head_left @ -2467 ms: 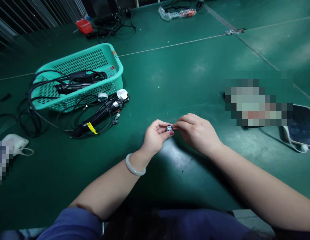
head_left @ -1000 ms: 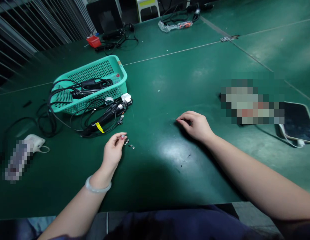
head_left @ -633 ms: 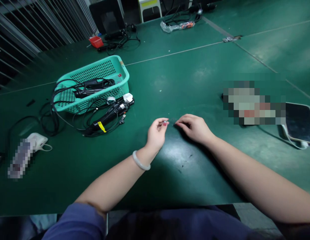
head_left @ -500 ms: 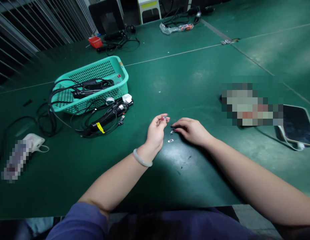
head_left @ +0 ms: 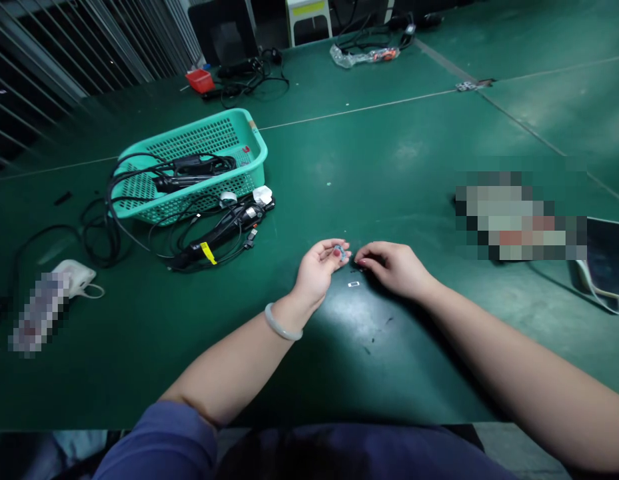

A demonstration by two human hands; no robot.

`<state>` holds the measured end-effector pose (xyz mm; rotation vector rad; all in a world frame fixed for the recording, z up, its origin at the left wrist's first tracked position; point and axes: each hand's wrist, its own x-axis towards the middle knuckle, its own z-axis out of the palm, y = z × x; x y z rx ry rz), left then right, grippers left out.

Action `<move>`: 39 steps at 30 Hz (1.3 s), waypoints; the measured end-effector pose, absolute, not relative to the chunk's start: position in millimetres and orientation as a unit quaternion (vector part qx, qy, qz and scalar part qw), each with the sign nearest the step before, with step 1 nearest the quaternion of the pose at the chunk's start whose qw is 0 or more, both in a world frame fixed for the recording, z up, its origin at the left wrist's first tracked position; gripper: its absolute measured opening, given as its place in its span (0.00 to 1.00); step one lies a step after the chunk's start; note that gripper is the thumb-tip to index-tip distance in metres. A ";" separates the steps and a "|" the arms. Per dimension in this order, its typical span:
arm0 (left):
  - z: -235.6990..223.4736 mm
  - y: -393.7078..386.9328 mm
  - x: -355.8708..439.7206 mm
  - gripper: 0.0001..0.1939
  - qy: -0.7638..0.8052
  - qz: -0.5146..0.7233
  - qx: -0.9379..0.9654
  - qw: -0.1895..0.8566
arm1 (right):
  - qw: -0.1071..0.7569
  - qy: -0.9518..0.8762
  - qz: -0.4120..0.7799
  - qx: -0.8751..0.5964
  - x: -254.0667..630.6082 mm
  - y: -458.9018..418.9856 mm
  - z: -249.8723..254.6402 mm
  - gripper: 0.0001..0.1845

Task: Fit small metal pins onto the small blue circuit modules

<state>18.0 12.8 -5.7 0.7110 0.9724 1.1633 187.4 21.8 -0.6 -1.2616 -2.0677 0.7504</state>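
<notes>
My left hand [head_left: 314,270], with a pale bangle [head_left: 283,323] on its wrist, is closed with thumb against fingers on a small bluish-grey rounded piece [head_left: 342,253]. Its exact kind is too small to tell. Just to the right, my right hand [head_left: 396,268] rests low at the green tabletop [head_left: 309,373], thumb and forefinger drawn together. Whatever may be between those fingertips is hidden. Below them lie tiny dark bits and a small white-rimmed rectangular piece [head_left: 354,285].
A teal basket [head_left: 262,177] with black corded devices stands at the left. Before it lies a black corded tool [head_left: 214,241] with a yellow tag. A white device [head_left: 79,277] is far left; a blurred-out object [head_left: 514,220] and a phone [head_left: 609,257] are at the right.
The view has shifted slightly, moving the scene rightward. The rounded piece in my left hand now shows more plainly. My right fingertips have lifted slightly off the small bits.
</notes>
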 end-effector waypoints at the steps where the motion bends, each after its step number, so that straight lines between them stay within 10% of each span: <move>1: -6.1 12.4 18.4 0.06 0.434 0.510 0.317 0.672 | 0.309 -0.758 0.310 -0.483 187.0 21.4 -0.9 0.09; 11: -8.4 9.8 19.7 0.10 0.438 0.482 0.351 0.673 | 0.412 -0.689 0.312 -0.509 177.0 15.4 2.1 0.08; 39: -10.3 6.3 15.0 0.17 0.474 0.447 0.626 0.429 | 0.363 -0.723 0.219 -0.545 177.1 11.4 6.2 0.07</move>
